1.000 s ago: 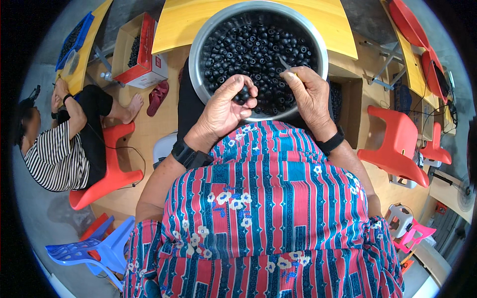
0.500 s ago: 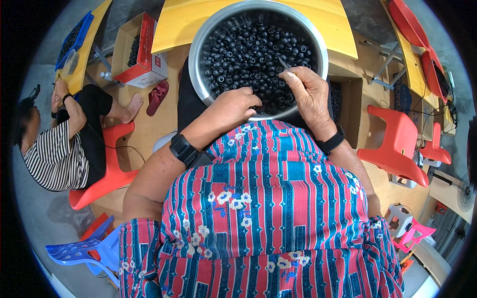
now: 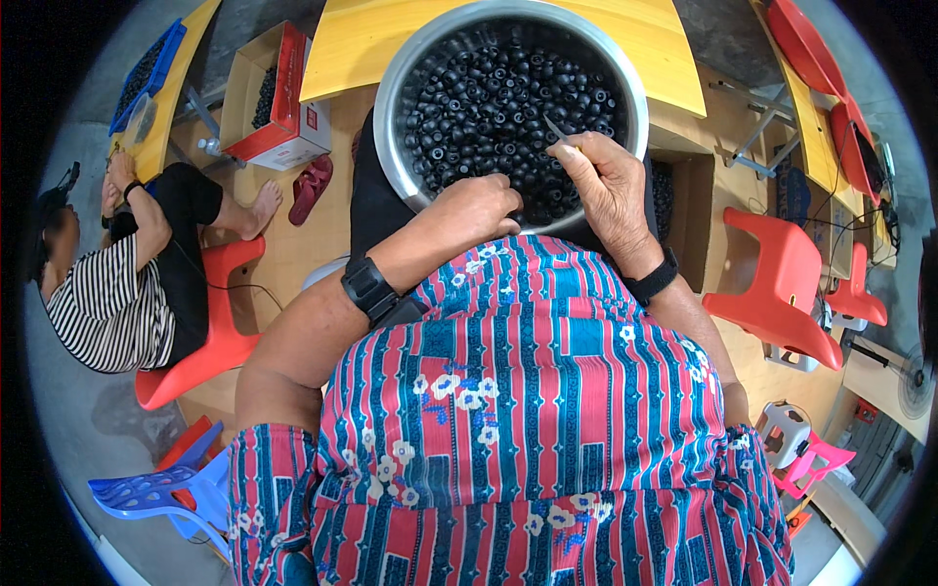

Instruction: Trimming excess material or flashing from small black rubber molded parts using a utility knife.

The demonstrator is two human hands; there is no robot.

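Note:
A wide steel basin [image 3: 385,127] sits on my lap, holding a heap of small round black parts [image 3: 493,103] with holes in their ends. My left hand [image 3: 474,210] is over its near rim, fingers curled and closed. Something small and black, like one of these parts, shows at its fingertips, mostly hidden by them. My right hand [image 3: 608,174] is at the basin's right side, thumb and fingers pinching a thin pointed metal blade [image 3: 555,128]. The blade's tip points up and left over the heap. Its grip is mostly covered by my fingers.
A yellow table [image 3: 342,49] stands behind the basin. At left, a person [image 3: 122,293] in a striped shirt sits on a red stool, near an open carton [image 3: 239,107] of black parts. Another carton [image 3: 692,215] and a red stool [image 3: 772,264] are at right.
My left hand has shifted slightly right along the near rim, its fingers curling further in. My right hand and the blade have barely moved.

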